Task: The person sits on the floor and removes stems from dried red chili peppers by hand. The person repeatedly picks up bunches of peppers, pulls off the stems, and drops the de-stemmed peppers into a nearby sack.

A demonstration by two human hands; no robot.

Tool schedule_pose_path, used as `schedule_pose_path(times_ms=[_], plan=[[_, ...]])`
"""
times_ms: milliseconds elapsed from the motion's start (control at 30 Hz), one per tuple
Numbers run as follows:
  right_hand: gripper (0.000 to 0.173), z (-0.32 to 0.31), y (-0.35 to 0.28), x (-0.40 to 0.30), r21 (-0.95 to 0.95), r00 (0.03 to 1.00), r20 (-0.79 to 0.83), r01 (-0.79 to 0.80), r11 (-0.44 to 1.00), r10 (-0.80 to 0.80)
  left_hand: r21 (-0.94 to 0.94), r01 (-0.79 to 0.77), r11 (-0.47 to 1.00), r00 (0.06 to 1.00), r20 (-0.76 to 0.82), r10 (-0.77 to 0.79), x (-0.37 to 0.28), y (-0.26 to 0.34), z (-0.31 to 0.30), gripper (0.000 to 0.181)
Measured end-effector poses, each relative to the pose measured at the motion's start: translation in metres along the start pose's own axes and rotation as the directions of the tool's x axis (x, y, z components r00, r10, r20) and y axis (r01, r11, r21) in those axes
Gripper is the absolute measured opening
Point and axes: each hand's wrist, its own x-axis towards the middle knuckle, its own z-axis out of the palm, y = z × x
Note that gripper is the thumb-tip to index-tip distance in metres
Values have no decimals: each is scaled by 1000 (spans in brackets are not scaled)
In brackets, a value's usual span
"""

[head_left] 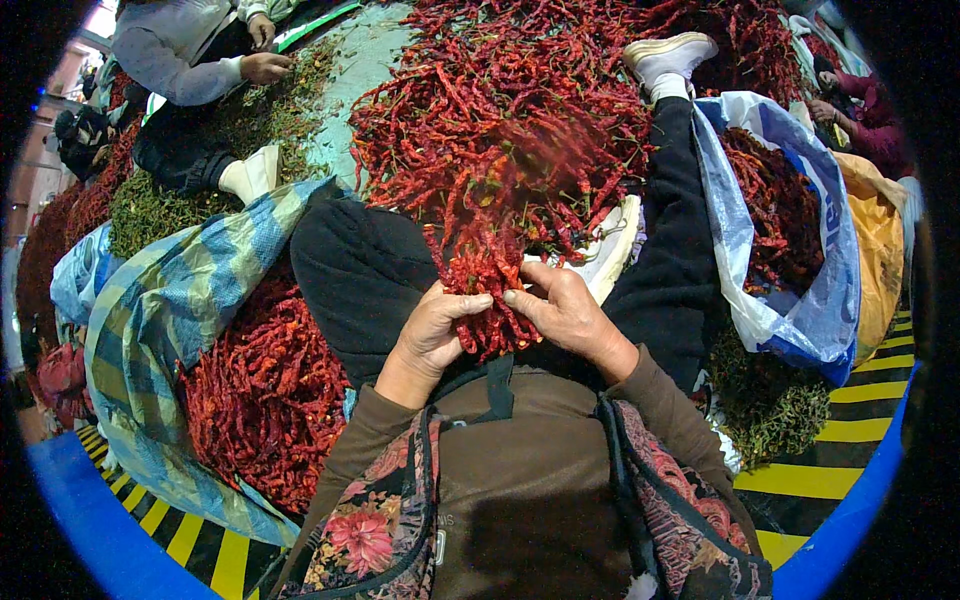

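Note:
Both my hands hold one bunch of dried red chili peppers (491,300) above my lap. My left hand (437,330) grips its left side, thumb across the front. On the other side, my right hand (562,307) has its thumb and bent fingers round the peppers; the two thumb tips lie close together. Beyond the bunch, a large heap of dried red chilies with some green stems (510,112) spreads between my legs. Part of the heap just past my hands is blurred. The undersides of the bunch and several fingertips are hidden.
A checked woven sack (165,300) of chilies (262,397) lies at left, a white-blue sack (836,247) at right. Green stem piles (772,397) flank me. A co-worker's hand (264,67) is at upper left; another person (862,112) sits far right.

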Motion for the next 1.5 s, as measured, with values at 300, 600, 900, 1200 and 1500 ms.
schedule_pose_path(times_ms=[300,600,900,1200,1500], plan=[[28,3,7,-2,165,988,145,-72,984,48,281,-95,955,988,-91,125,4,-7,-2,58],[36,11,10,-8,45,998,7,61,997,-62,154,-62,986,994,-79,75,0,-7,-4,60],[52,25,11,-13,-246,995,86,67,967,-47,243,-128,962,989,-47,144,9,-17,-4,56],[48,-3,-21,-13,-412,980,191,131,902,-55,196,-170,966,966,-161,203,10,-26,-8,38],[18,-4,-38,-2,-552,871,267,490,675,-413,468,-167,868,978,-33,206,10,-18,-7,39]])
